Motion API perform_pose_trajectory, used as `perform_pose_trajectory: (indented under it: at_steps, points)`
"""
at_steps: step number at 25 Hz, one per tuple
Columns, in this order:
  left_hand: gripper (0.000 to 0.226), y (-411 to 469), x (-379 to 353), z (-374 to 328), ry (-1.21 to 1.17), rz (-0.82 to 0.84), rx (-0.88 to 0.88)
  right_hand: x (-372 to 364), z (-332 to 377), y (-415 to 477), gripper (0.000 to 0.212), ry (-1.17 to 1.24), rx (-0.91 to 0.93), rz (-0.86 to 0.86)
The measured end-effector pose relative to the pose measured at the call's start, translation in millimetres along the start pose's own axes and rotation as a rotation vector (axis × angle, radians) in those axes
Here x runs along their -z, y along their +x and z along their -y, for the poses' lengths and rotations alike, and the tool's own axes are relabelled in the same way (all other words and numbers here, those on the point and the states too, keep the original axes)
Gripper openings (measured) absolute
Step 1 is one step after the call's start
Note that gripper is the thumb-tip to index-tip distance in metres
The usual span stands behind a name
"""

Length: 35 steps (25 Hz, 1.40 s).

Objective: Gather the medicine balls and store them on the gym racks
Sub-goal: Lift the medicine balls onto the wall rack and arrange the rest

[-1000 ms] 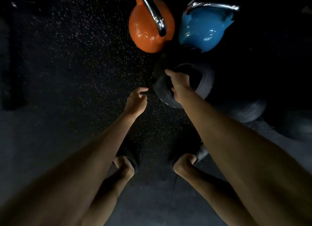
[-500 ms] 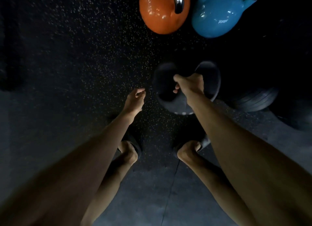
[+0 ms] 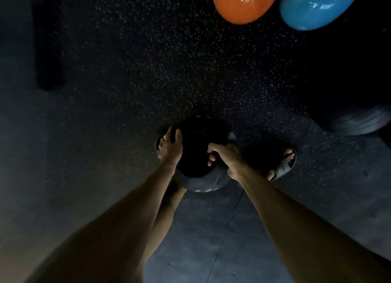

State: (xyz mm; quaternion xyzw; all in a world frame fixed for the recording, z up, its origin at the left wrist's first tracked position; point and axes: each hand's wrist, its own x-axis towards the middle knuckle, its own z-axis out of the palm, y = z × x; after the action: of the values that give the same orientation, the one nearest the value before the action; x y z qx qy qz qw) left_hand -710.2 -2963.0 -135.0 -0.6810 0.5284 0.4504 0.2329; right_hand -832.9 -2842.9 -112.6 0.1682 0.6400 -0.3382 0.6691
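Black ball [image 3: 196,143], one, between left hand [image 3: 170,149], right hand [image 3: 227,159].

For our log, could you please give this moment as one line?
left grip: holds black medicine ball; right grip: holds same ball; orange kettlebell: untouched
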Motion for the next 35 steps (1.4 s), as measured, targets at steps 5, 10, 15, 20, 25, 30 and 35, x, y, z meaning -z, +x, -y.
perform_pose_trajectory:
  at_steps: [5, 10, 15, 20, 25, 30, 35]
  points:
    - [0.061, -4.6, -29.1, -0.6, 0.187, 0.166, -0.005, 44.8, -23.4, 22.5, 0.02, -0.004, -0.051, -0.022]
    - [0.069, -25.9, -41.7, 5.7, 0.322, 0.024, -0.108, 57.1, -32.9, 26.8, 0.033, -0.266, 0.127, -0.428]
    - [0.06, -0.4, -43.9, 26.1, 0.015, -0.013, -0.057, 80.2, -34.3, 43.3, 0.072, -0.434, 0.089, -0.642]
    - [0.051, 21.0, -73.1, 44.3, -0.314, 0.282, 0.219, 122.3, -13.9, 71.9, 0.064, -0.271, -0.045, -0.727]
    - [0.042, 50.0, -88.5, 11.9, -0.628, 0.364, 0.356, 141.1, -20.9, 80.6, 0.047, -0.17, -0.099, -0.564]
    - [0.022, 34.0, -61.1, -7.4, -0.577, 0.406, 0.446, 119.3, -22.1, 32.6, 0.042, -0.07, -0.155, -0.674]
    - [0.029, -33.7, 2.0, -20.3, -0.557, 0.364, 0.451, 99.2, -12.4, -27.7, 0.041, 0.146, -0.064, -0.554]
